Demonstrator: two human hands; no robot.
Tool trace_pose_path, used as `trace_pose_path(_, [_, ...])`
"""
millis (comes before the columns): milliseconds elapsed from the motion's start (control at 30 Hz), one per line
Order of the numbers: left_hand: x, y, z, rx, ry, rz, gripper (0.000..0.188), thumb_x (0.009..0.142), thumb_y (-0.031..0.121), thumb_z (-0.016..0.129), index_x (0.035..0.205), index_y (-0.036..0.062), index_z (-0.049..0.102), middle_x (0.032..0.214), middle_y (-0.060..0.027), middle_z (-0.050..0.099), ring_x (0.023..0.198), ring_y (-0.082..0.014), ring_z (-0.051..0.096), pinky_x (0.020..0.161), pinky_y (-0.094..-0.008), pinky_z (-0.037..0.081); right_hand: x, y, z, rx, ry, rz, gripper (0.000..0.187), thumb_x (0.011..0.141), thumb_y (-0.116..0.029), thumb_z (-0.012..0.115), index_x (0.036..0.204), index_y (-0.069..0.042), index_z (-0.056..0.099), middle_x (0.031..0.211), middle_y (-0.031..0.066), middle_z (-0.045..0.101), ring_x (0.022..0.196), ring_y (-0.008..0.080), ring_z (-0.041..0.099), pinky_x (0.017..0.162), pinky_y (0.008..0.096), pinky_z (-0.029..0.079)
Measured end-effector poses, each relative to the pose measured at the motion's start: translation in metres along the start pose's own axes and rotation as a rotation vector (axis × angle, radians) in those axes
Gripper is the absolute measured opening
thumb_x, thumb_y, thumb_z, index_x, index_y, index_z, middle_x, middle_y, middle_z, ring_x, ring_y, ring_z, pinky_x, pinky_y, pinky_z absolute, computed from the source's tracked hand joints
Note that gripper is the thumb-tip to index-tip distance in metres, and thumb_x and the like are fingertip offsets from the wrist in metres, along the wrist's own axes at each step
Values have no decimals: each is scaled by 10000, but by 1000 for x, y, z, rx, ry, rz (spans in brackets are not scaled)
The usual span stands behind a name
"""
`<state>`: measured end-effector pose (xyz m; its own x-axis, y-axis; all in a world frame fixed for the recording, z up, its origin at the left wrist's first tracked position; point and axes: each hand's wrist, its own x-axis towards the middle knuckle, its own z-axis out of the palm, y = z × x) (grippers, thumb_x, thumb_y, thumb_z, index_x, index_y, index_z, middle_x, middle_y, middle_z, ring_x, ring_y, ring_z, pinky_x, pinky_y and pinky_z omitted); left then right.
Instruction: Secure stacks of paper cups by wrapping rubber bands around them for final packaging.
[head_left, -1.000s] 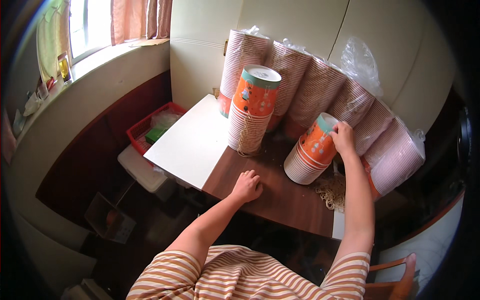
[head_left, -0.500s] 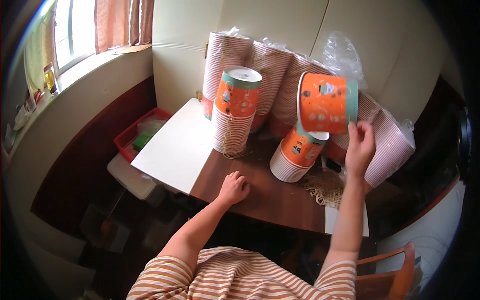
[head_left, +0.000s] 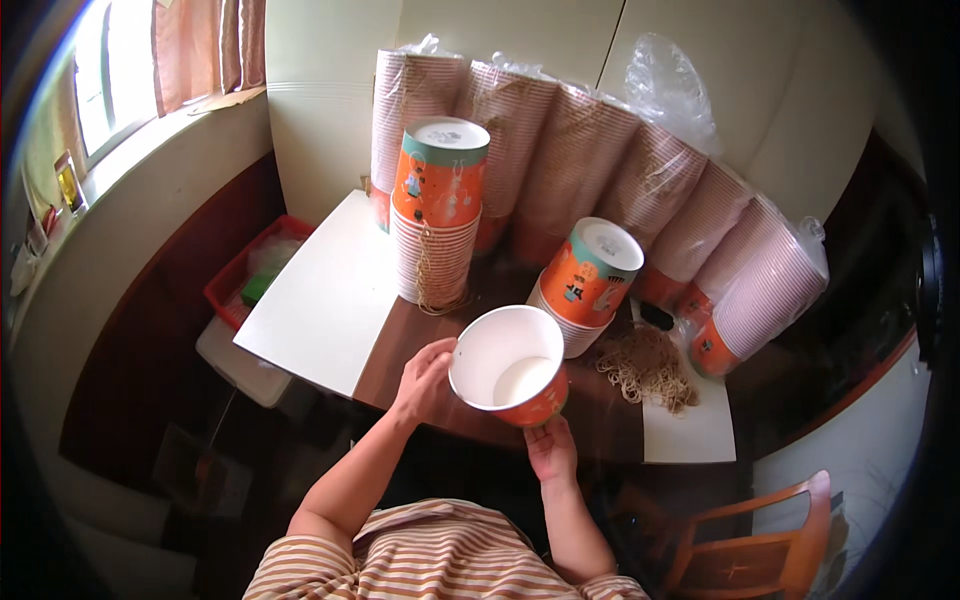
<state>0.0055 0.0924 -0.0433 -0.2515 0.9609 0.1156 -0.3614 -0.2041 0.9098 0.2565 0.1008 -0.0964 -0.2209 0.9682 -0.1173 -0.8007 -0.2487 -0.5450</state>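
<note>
A single orange paper tub [head_left: 535, 405] with a white inside is tilted before me, its mouth toward me. My right hand [head_left: 552, 450] grips it low down near its base, with the fingertips partly hidden. At the left side of the rim, my left hand [head_left: 428, 372] has its fingers bent against the edge. Just behind it stands a short upside-down stack of the same tubs [head_left: 592, 275]. A taller upside-down stack [head_left: 445, 185] is at the left, with rubber bands [head_left: 432, 270] hanging down its side.
Several tall bagged tub stacks [head_left: 575, 150] line the back of the brown table [head_left: 390, 365]. A heap of loose rubber bands [head_left: 648, 368] lies at the right. White boards [head_left: 310, 300] border the table. A red basket [head_left: 225, 295] is at the left, a wooden chair [head_left: 750, 545] at the lower right.
The tub in my right hand has come down from the upper right to the front middle, its mouth turned toward me. My left hand has risen from the table edge to its rim.
</note>
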Motion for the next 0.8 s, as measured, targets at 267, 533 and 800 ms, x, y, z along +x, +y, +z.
trace_pose_path(267, [13, 47, 10, 491, 77, 94, 454, 750, -33, 552, 1204, -15, 554, 1057, -117, 632, 777, -121, 594, 679, -250, 496, 3, -56, 17, -1289, -42, 259, 243, 890, -217, 613, 1027, -17, 637, 816, 81, 668, 742, 171, 654, 637, 279, 519])
trace_pose_path(533, [16, 59, 22, 672, 48, 79, 397, 777, 71, 612, 1165, -4, 572, 1057, -124, 628, 763, -159, 616, 690, -269, 497, 74, -160, 7, -2039, 111, -666, 91, 786, -121, 650, 812, -34, 647, 803, 134, 610, 734, 307, 611, 677, 388, 493])
trace_pose_path(800, [-9, 32, 2, 492, 148, 218, 238, 908, 109, 582, 1124, 7, 573, 993, -37, 584, 713, -57, 504, 619, -192, 417, 134, -149, 4, -2579, -261, -827, 171, 753, -105, 540, 863, -68, 665, 972, 131, 578, 956, 308, 537, 839, 437, 430])
